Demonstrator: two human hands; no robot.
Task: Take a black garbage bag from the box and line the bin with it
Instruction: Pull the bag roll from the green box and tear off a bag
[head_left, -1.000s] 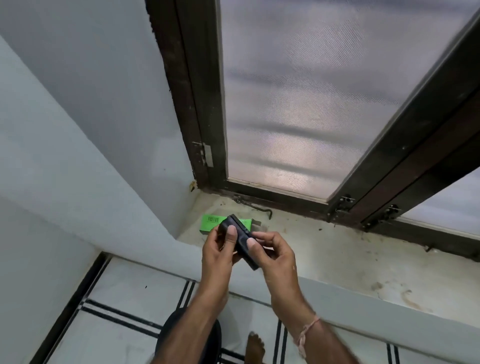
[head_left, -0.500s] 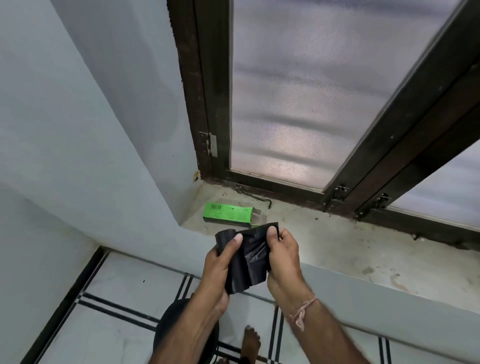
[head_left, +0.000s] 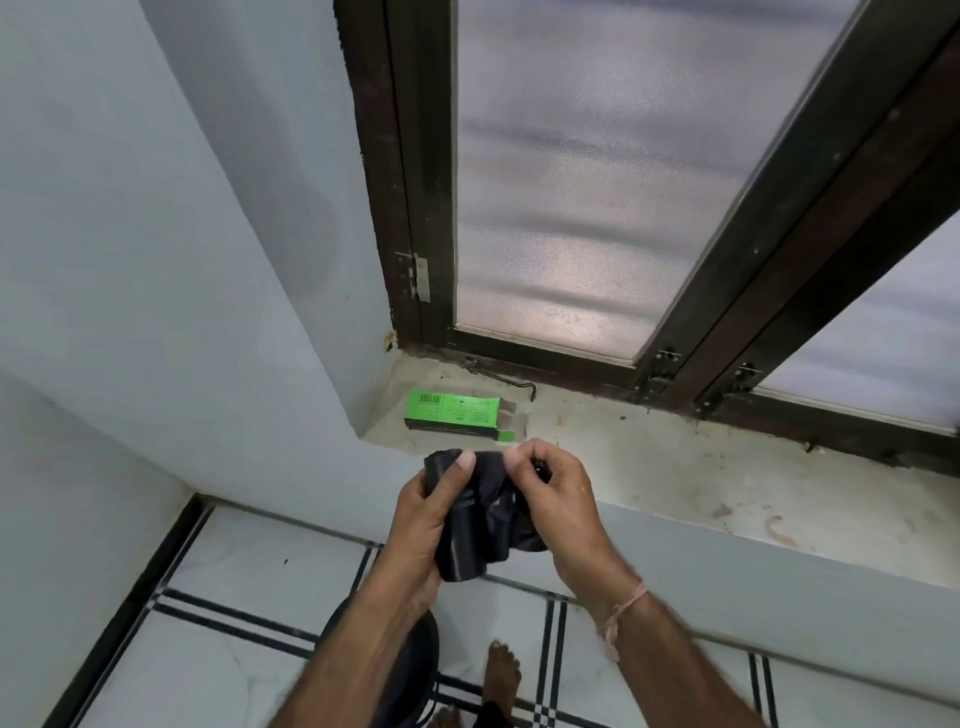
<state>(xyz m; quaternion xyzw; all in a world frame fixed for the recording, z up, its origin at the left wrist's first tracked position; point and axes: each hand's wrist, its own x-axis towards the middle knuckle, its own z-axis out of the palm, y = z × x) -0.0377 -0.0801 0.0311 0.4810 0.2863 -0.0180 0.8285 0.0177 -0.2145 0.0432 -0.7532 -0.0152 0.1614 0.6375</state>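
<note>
Since the frame half a second before, the black garbage bag (head_left: 480, 525) had loosened from a flat fold into a crumpled, hanging bunch at centre frame. It was already out of the green box (head_left: 457, 412), which lay on the sill (head_left: 675, 467) just above. Still left were opening it and lining the bin (head_left: 423, 665) at lower centre. The left hand (head_left: 426, 519) gripped the bag's left edge, thumb on top, and the right hand (head_left: 556, 499) pinched its upper edge, fingers curled.
</note>
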